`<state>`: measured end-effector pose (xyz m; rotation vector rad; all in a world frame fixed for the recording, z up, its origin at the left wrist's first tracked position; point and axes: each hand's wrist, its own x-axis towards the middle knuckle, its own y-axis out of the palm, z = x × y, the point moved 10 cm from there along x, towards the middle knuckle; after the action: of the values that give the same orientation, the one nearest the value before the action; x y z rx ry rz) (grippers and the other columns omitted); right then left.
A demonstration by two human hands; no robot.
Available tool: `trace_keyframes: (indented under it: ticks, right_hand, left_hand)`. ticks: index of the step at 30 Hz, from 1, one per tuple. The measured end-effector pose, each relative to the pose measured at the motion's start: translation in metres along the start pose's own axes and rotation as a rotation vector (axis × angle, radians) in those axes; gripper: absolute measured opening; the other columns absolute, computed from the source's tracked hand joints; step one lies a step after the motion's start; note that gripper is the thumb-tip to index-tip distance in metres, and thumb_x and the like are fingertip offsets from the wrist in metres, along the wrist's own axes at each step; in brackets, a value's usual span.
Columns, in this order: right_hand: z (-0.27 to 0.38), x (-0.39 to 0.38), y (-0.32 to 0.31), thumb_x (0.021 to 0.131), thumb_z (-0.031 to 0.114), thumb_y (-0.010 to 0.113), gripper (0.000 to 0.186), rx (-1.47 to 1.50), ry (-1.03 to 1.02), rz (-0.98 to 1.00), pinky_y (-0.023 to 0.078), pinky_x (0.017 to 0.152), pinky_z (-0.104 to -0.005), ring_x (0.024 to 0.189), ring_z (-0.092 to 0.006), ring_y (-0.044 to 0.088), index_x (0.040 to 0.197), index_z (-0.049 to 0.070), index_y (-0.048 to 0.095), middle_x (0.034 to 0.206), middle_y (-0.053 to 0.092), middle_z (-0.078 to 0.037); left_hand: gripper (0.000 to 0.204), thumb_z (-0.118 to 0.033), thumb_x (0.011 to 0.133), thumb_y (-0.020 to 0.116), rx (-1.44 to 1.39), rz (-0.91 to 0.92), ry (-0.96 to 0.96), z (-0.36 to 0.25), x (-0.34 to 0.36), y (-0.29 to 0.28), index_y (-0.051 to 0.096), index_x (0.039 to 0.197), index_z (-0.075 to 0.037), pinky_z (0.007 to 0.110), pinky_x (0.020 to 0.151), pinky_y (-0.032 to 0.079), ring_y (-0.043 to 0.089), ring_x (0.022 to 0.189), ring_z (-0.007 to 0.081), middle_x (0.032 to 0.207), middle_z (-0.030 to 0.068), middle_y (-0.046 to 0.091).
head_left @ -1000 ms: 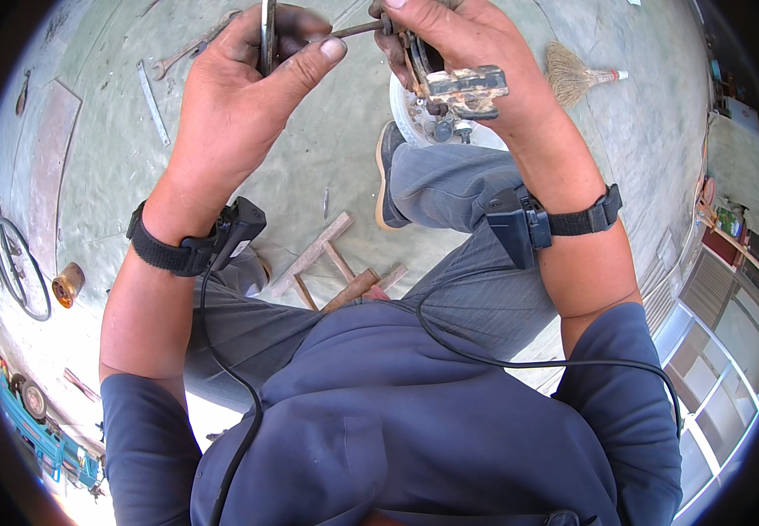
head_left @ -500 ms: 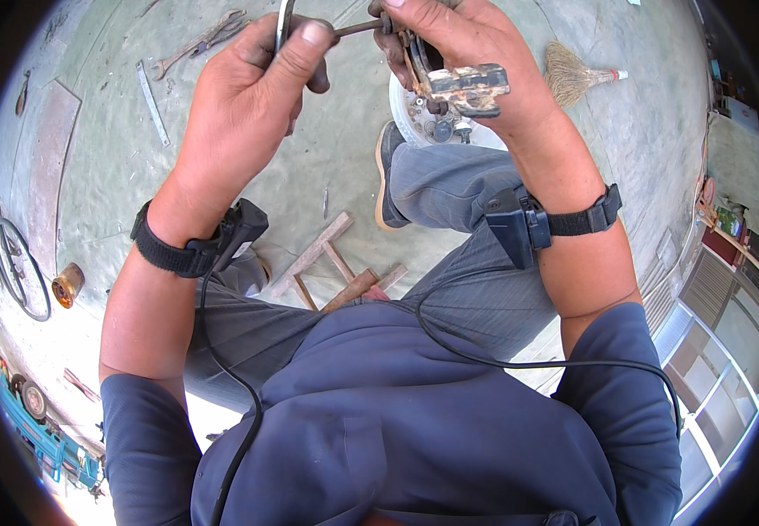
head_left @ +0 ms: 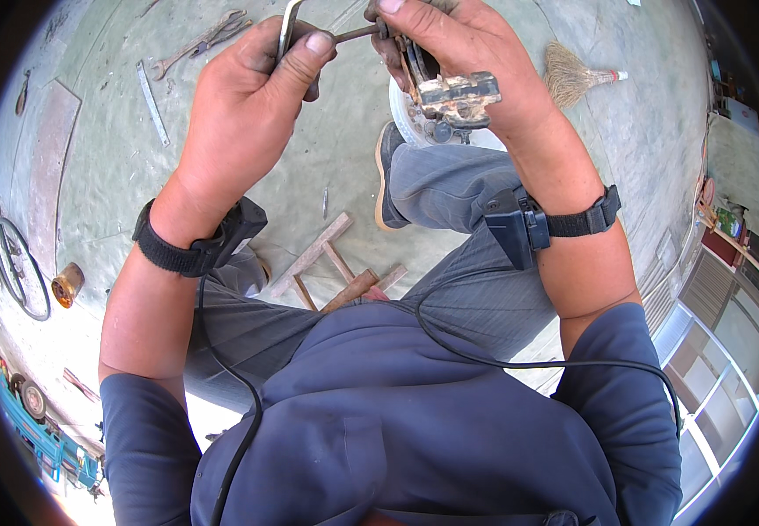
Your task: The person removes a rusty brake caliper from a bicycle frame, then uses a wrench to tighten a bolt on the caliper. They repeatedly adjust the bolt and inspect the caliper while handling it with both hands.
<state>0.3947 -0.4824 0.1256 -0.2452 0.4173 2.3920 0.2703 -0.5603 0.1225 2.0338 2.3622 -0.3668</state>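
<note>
Near the top edge, my left hand is closed on a bent silver metal rod, which looks like a hex key. A thin dark shaft runs from its fingertips across to the other hand. My right hand is wrapped round a dirty, rusty mechanical part. From this part, below the palm, sticks out a dirt-caked block with black ends, resembling a pedal. Fingers hide much of the part and where the shaft joins it.
A white basin with small parts stands by my shoe. Wrenches, a metal strip and a plank lie at left. A straw broom lies at right, a wooden frame between my legs. Cables hang from wrist straps.
The silver rod has turned and risen slightly, showing its bend. My left hand has rolled a little, and the dirty part has shifted slightly left and tilted.
</note>
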Motion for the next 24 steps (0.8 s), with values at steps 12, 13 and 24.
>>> trace_keyframes:
  ticks: [12, 13, 24]
  right_hand:
    - [0.006, -0.003, -0.007, 0.101, 0.03, 0.058, 0.021, 0.051, 0.022, -0.102, 0.036, 0.051, -0.0209, 0.059, -0.0036, 0.047, 0.098, 0.01, 0.059, 0.073, 0.053, 0.005]
    - [0.007, -0.003, -0.006, 0.101, 0.03, 0.058, 0.021, 0.045, 0.02, -0.088, 0.036, 0.051, -0.021, 0.059, -0.0038, 0.047, 0.097, 0.01, 0.059, 0.073, 0.053, 0.005]
    - [0.005, -0.002, 0.002, 0.101, 0.031, 0.058, 0.022, 0.04, 0.03, -0.065, 0.038, 0.05, -0.0216, 0.057, -0.0057, 0.049, 0.096, 0.01, 0.059, 0.071, 0.055, 0.003]
  left_hand:
    - [0.033, -0.036, 0.099, 0.061, -0.002, -0.057, 0.011, -0.004, 0.001, -0.005, 0.067, 0.109, -0.006, 0.018, 0.047, 0.032, 0.042, 0.055, 0.0018, 0.074, -0.0029, 0.057]
    - [0.032, -0.034, 0.098, 0.063, 0.022, -0.103, 0.07, -0.008, 0.001, -0.007, 0.067, 0.111, -0.006, 0.018, 0.048, 0.032, 0.043, 0.055, 0.0017, 0.074, -0.0031, 0.058]
    - [0.031, -0.035, 0.101, 0.058, -0.038, -0.048, -0.033, 0.0, -0.002, -0.006, 0.066, 0.099, -0.005, 0.019, 0.048, 0.034, 0.045, 0.056, 0.0021, 0.072, -0.0033, 0.056]
